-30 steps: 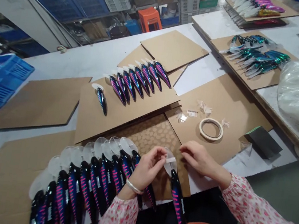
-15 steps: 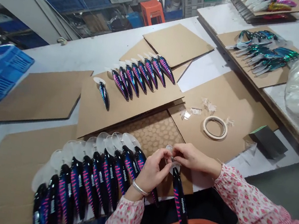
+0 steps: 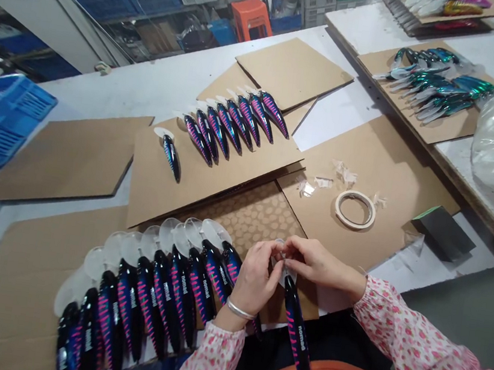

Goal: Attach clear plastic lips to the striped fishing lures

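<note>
A long black fishing lure (image 3: pixel 296 337) with pink stripes and "nomad" lettering points toward me, its tail over my lap. My left hand (image 3: pixel 259 274) and my right hand (image 3: pixel 316 262) meet at its head end, both with closed fingers pinching the pale clear bib there. Fingers cover much of the bib, so any small piece between them is hidden. To the left of my hands, a row of similar large lures (image 3: pixel 164 295) lies side by side, their clear round bibs pointing away from me. My left forearm passes over the right end of that row.
Smaller striped lures (image 3: pixel 237 124) lie on a cardboard sheet (image 3: pixel 240 166) ahead. To the right are a tape roll (image 3: pixel 353 224), clear scraps (image 3: pixel 323 183) and a dark block (image 3: pixel 443 233). Green-blue lures (image 3: pixel 442 83) rest on the raised board; a blue crate (image 3: pixel 5 117) stands left.
My left hand has turned slightly and closed in toward the right hand at the lure's bib. The lure and everything on the table stay almost the same.
</note>
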### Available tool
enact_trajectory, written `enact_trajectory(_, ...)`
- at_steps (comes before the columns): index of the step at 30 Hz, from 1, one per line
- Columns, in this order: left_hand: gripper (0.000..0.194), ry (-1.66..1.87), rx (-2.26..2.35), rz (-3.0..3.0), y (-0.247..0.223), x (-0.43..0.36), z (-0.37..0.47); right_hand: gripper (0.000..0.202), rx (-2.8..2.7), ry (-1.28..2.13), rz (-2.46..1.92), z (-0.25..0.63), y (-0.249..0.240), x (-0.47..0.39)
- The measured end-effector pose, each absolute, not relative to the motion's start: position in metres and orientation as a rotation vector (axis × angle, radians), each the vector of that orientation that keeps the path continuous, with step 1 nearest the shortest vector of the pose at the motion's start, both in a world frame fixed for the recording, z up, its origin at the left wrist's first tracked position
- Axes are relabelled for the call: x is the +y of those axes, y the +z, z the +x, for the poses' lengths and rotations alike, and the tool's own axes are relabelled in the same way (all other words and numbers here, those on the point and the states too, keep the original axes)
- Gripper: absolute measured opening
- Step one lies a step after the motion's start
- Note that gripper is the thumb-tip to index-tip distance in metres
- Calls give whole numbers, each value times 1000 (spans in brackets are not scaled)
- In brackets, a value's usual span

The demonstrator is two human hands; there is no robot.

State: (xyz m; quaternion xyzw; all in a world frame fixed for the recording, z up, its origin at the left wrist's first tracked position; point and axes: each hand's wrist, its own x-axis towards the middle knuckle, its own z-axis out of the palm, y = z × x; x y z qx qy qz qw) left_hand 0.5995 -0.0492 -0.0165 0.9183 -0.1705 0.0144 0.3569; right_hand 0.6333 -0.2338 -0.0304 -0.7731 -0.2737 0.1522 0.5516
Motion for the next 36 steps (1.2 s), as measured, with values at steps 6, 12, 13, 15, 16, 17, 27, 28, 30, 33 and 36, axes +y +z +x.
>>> enact_trajectory(6,16,86,-447,2506,-10,-51,598,9,-625,235,-1882,626,-36,-230)
enact_trajectory(12,33,109,-426,2587,-6,-50,597,14,-684,202,-1845,623,-35,-232)
enact_trajectory(13,33,103,-437,2582,-6,-50,596,13,-698,198,-1842,623,-35,-233)
enact_trajectory(15,34,117,-443,2588,-7,-50,595,12,-722,172,-1857,622,-37,-232)
enact_trajectory(16,34,134,-442,2595,-8,-50,594,10,-733,145,-1877,621,-39,-231)
enact_trajectory(17,34,158,-439,2600,-9,-51,593,9,-746,110,-1901,620,-40,-229)
enact_trajectory(27,15,302,-372,2586,-18,-48,583,10,-551,11,-1993,608,-46,-223)
enact_trajectory(28,13,306,-381,2587,-18,-48,583,10,-571,18,-1986,607,-46,-224)
enact_trajectory(30,9,316,-406,2591,-18,-48,584,11,-596,17,-1990,606,-48,-224)
enact_trajectory(33,5,358,-443,2609,-18,-50,584,15,-615,-12,-2011,605,-49,-222)
enact_trajectory(36,13,401,-444,2656,-16,-52,583,18,-665,-69,-2030,604,-50,-219)
